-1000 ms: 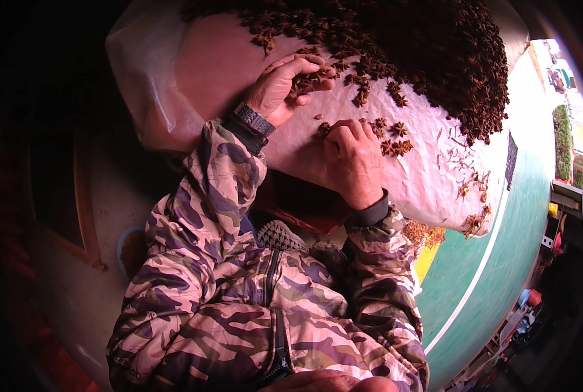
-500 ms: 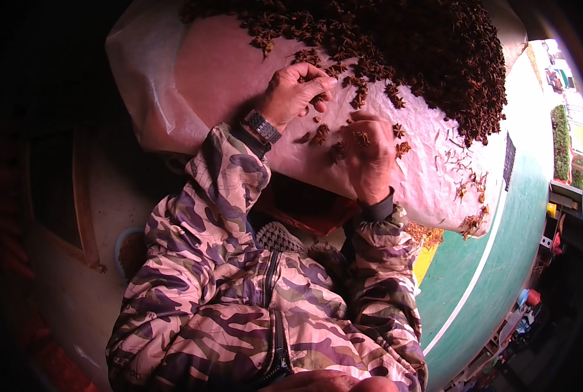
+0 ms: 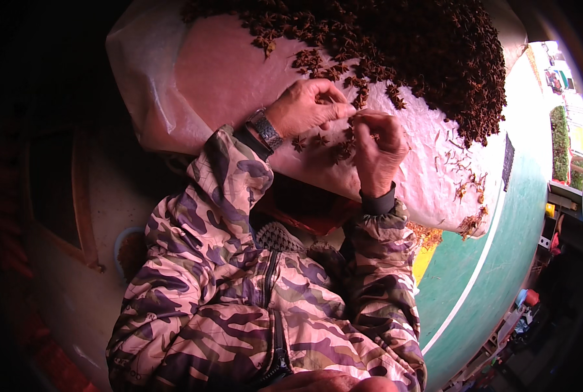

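Observation:
A big heap of dark brown star anise (image 3: pixel 428 52) covers the far part of a table spread with a pale sheet (image 3: pixel 223 62). My left hand (image 3: pixel 310 104), with a watch on its wrist, is closed, thumb and forefinger pinched. Its fingertips meet those of my right hand (image 3: pixel 378 145), whose fingers are curled in. Whatever lies between the fingers is too small to make out. Several loose star anise (image 3: pixel 299 143) lie on the sheet just below my left hand, and others lie between the hands and the heap.
Thin stalks and broken bits (image 3: pixel 461 163) are scattered over the right side of the sheet. Beyond its edge runs a green floor (image 3: pixel 500 255) with a white line. A round container (image 3: pixel 130 251) stands at the lower left. Household clutter lines the far right.
My left hand has moved right and slightly nearer, and my right hand has shifted slightly to the right. Their fingertips, apart before, now come together. Star anise near my left hand are more exposed.

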Demonstrator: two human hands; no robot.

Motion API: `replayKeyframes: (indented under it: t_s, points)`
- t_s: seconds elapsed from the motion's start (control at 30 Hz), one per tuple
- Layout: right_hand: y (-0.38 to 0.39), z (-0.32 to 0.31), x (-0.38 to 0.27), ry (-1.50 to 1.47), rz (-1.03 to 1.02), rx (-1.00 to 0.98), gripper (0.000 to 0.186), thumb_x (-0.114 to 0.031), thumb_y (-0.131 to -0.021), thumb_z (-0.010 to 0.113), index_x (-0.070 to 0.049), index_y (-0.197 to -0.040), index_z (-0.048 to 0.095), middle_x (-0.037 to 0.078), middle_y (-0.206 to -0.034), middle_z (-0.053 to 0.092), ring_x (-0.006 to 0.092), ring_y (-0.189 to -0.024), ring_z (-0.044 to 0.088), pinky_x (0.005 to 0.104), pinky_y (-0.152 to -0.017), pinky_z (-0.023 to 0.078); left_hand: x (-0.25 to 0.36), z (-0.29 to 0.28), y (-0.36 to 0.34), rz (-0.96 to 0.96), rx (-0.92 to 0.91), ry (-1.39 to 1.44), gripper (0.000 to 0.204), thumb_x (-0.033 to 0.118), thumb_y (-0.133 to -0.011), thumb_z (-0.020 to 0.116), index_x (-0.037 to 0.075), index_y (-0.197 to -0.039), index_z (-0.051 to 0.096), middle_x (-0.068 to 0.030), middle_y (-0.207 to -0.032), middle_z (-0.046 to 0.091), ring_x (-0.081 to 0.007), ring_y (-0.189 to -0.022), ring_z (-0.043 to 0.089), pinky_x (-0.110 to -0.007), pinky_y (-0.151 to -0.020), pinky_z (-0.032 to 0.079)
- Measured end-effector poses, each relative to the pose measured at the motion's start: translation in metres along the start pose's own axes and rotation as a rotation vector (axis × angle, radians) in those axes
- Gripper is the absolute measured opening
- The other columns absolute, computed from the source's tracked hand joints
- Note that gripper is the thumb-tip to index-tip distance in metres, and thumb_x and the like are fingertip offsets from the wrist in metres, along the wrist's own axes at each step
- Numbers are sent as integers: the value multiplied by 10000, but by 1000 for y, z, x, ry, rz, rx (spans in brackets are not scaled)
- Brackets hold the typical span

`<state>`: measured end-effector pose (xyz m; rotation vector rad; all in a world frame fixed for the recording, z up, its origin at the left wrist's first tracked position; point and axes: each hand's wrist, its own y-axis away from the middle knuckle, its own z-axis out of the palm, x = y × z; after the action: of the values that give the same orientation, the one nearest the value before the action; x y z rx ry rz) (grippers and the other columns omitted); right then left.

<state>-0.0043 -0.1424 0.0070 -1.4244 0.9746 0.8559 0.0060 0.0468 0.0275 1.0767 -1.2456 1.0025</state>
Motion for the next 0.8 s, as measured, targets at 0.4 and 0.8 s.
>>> replayKeyframes:
  t_s: [0.4,0.8]
  points:
    - [-6,-14,-6,431,-437,-6,168,81,-796,730,-43,-883,658,102,-903,741,248,-776,722,325,-710,572,2,20,3,52,-149,-186,79,85,-955,667,8,-967,670,3,-828,680,-61,-706,627,-243,-658,540]
    - [-26,-157,30,1098,-113,322,200,-101,-867,783,-51,-1053,729,139,-1140,723,321,-1082,667,429,-919,530,7,12,17,295,97,-875,122,109,-803,665,26,-890,641,-99,-887,677,-290,-773,683,-390,-724,563]
